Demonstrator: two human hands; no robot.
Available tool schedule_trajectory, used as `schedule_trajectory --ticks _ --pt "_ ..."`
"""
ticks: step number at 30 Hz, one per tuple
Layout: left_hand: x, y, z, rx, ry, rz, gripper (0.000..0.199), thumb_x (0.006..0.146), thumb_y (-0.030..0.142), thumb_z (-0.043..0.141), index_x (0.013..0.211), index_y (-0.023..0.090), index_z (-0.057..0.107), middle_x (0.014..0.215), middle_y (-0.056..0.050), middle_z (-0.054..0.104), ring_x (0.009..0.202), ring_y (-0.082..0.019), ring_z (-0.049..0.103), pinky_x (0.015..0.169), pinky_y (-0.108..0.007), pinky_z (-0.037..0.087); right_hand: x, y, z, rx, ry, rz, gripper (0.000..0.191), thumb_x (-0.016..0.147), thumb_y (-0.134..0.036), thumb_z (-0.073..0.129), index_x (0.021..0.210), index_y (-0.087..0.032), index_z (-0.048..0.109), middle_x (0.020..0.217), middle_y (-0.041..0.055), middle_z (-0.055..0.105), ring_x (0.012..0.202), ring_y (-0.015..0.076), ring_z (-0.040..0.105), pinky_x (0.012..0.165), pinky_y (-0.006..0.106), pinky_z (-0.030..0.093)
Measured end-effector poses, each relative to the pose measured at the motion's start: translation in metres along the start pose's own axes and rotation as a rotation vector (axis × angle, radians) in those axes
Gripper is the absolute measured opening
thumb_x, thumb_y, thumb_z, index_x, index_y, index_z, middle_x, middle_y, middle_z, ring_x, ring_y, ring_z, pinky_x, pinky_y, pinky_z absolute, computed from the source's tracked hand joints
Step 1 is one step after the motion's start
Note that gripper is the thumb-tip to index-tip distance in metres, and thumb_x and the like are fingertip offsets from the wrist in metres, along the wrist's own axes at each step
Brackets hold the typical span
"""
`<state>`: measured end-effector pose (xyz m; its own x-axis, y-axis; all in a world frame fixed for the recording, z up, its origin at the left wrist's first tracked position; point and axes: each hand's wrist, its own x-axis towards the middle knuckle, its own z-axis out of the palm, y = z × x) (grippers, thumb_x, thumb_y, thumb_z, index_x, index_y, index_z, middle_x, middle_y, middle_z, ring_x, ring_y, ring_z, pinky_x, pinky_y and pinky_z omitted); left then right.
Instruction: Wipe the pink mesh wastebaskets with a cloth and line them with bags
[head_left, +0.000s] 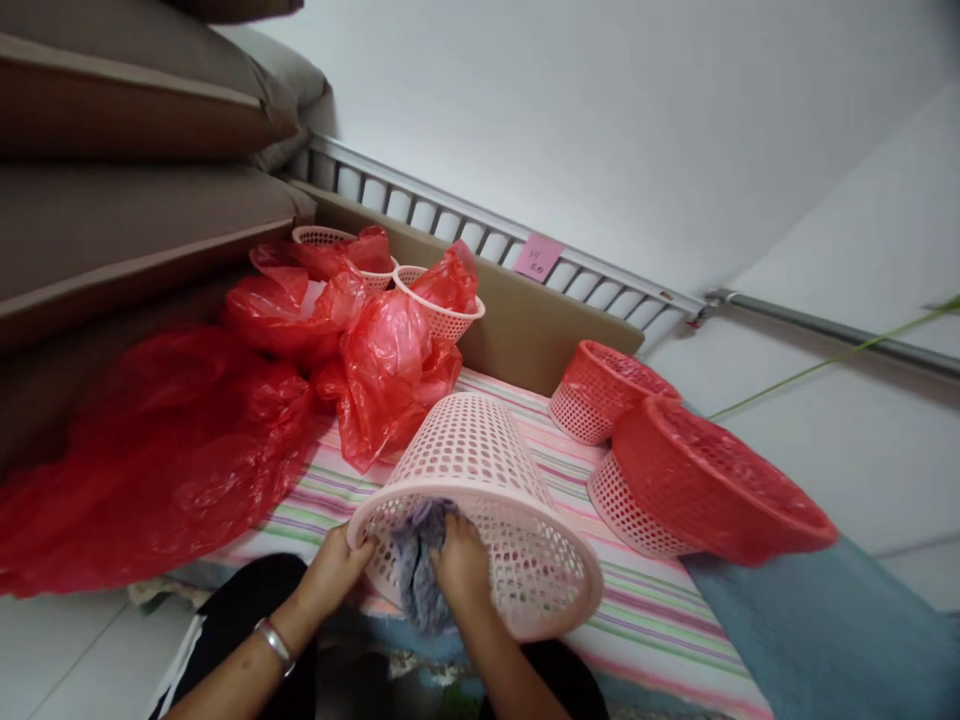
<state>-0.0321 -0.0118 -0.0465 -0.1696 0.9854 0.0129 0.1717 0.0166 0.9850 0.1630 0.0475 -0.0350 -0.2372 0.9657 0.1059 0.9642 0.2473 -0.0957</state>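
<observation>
A pale pink perforated plastic basket [480,440] lies on its side on the striped sheet, its wide mouth turned toward me. My left hand [341,560] grips the rim at the left, thumb on the edge. Inside the mouth, my right hand [461,560] is closed on a grey-purple cloth [418,570], which lies against the inner wall. Part of the cloth and some of the right fingers are hidden behind the hand and within the basket.
To the right stand two baskets lined with red plastic bags, one nearer [675,480] and one farther [592,395]. Red bags [187,440] spread over the left side. Another pink basket [446,320] stands behind them. Brown cushions [135,220] are stacked at left; a metal rail [465,215] runs behind.
</observation>
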Motion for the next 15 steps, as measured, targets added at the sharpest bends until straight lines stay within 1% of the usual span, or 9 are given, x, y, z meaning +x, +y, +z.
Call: schedule_trajectory --ticks 2,3,5,6,8,10,11,13,15 --pt "0.0 0.0 0.0 -0.003 0.013 0.002 0.033 0.078 0.034 0.052 0.092 0.01 0.069 0.085 -0.01 0.075 0.086 -0.028 0.067 0.079 -0.034 0.051 -0.023 -0.004 0.002 -0.027 -0.001 -0.001 0.042 0.07 -0.02 0.061 0.112 -0.017 0.059 0.109 0.0119 0.063 0.105 0.0288 0.055 0.091 0.036 0.043" --pt "0.0 0.0 0.001 -0.006 0.017 0.005 0.033 0.077 0.035 0.054 0.093 0.011 0.069 0.088 -0.01 0.075 0.09 -0.028 0.067 0.081 -0.034 0.05 -0.03 -0.006 0.004 -0.034 -0.001 0.003 0.041 0.07 -0.021 0.061 0.111 -0.018 0.06 0.109 0.0111 0.063 0.104 0.0286 0.055 0.091 0.037 0.043" --pt "-0.004 -0.001 0.004 -0.024 -0.003 0.009 0.032 0.074 0.037 0.059 0.095 0.014 0.069 0.094 -0.009 0.075 0.097 -0.028 0.066 0.085 -0.033 0.05 -0.037 -0.007 0.006 -0.031 -0.001 0.014 0.04 0.07 -0.021 0.06 0.11 -0.018 0.059 0.107 0.0104 0.064 0.103 0.0282 0.056 0.09 0.037 0.044" --pt "-0.006 -0.001 0.006 -0.038 -0.038 -0.002 0.032 0.073 0.039 0.061 0.094 0.015 0.07 0.092 -0.009 0.076 0.093 -0.028 0.068 0.081 -0.033 0.052 -0.037 -0.007 0.007 -0.026 0.0 0.019 0.04 0.071 -0.021 0.06 0.111 -0.017 0.059 0.106 0.0105 0.064 0.103 0.028 0.056 0.09 0.036 0.043" --pt "-0.01 -0.004 0.013 -0.066 -0.142 -0.06 0.034 0.075 0.045 0.059 0.086 0.015 0.069 0.071 -0.01 0.075 0.069 -0.028 0.071 0.061 -0.033 0.055 -0.035 -0.006 0.009 -0.013 0.01 0.023 0.04 0.072 -0.02 0.057 0.112 -0.017 0.059 0.107 0.0107 0.064 0.103 0.0274 0.056 0.091 0.035 0.043" --pt "-0.013 -0.006 0.019 -0.086 -0.219 -0.119 0.04 0.08 0.049 0.05 0.08 0.013 0.067 0.051 -0.008 0.069 0.046 -0.026 0.066 0.042 -0.031 0.05 -0.03 -0.004 0.011 0.0 0.021 0.013 0.041 0.072 -0.019 0.055 0.113 -0.016 0.058 0.108 0.0109 0.064 0.105 0.0271 0.056 0.092 0.034 0.042" --pt "-0.014 -0.007 0.021 -0.092 -0.233 -0.131 0.041 0.082 0.049 0.047 0.079 0.012 0.065 0.047 -0.008 0.067 0.042 -0.026 0.064 0.038 -0.029 0.047 -0.027 -0.003 0.011 0.004 0.024 0.005 0.042 0.072 -0.018 0.055 0.114 -0.016 0.058 0.109 0.0112 0.063 0.105 0.0271 0.056 0.093 0.034 0.042" --pt "-0.014 -0.005 0.022 -0.097 -0.222 -0.122 0.037 0.083 0.045 0.047 0.08 0.012 0.064 0.051 -0.008 0.069 0.044 -0.025 0.065 0.039 -0.028 0.047 -0.015 0.0 0.009 0.016 0.026 -0.016 0.044 0.071 -0.016 0.054 0.115 -0.015 0.058 0.109 0.0119 0.063 0.105 0.0273 0.056 0.093 0.035 0.042" --pt "-0.014 -0.001 0.017 -0.09 -0.186 -0.075 0.031 0.082 0.04 0.051 0.082 0.012 0.066 0.066 -0.009 0.073 0.058 -0.025 0.068 0.049 -0.028 0.051 0.004 0.002 0.005 0.048 0.036 -0.031 0.047 0.07 -0.015 0.053 0.117 -0.014 0.057 0.109 0.0125 0.064 0.105 0.0274 0.056 0.092 0.035 0.042"
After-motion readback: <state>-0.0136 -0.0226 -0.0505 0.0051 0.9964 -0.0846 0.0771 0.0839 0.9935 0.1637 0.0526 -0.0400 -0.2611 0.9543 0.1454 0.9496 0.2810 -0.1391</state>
